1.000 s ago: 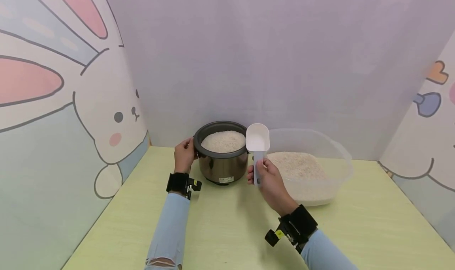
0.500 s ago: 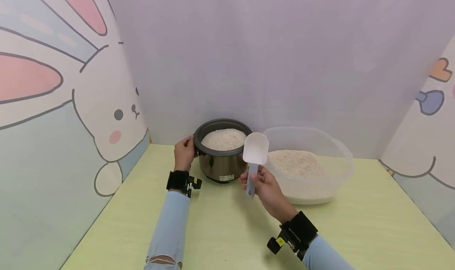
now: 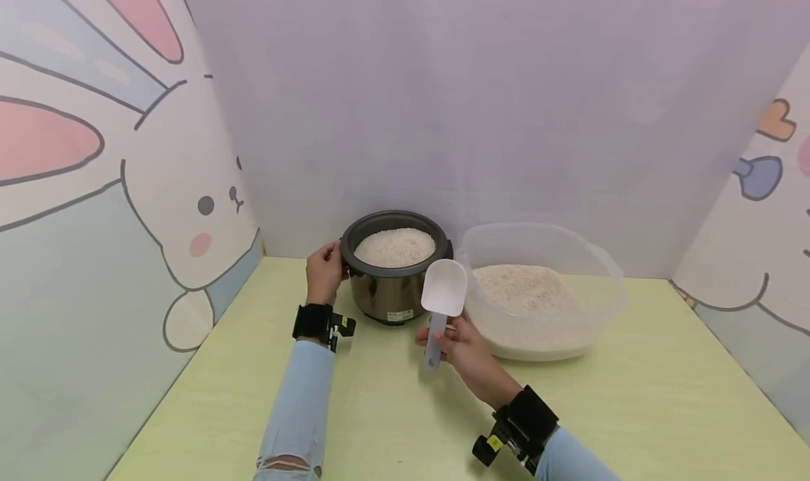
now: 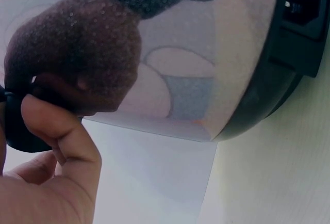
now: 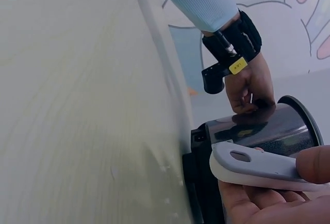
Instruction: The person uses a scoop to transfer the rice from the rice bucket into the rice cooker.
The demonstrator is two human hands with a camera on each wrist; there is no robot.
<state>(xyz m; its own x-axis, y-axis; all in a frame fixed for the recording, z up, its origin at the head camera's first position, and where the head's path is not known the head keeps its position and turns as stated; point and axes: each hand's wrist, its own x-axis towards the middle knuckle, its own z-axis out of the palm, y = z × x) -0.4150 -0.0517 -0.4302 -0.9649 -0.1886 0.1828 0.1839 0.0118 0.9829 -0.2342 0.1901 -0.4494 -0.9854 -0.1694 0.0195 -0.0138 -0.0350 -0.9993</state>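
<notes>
A dark, shiny rice cooker (image 3: pixel 387 291) without a lid stands on the table, heaped with white rice (image 3: pixel 395 247) inside. My left hand (image 3: pixel 324 273) grips its black side handle (image 4: pixel 28 126) between thumb and fingers, as the left wrist view shows up close. In my right hand (image 3: pixel 468 351) is a rice scoop (image 3: pixel 445 287) with a white bowl and a grey handle (image 5: pixel 263 163), pinched under the thumb. The scoop is held up in front of the cooker's right side, bowl upward, and no rice shows in it.
To the right of the cooker stands a clear plastic tub (image 3: pixel 607 284) partly filled with rice (image 3: pixel 525 287). A pale curtain (image 3: pixel 405 101) hangs behind, and rabbit-printed panels (image 3: pixel 171 207) flank the green table (image 3: pixel 664 396).
My right hand has drawn the scoop down and slightly left, toward me, off the cooker's rim. My left hand stays on the cooker's handle.
</notes>
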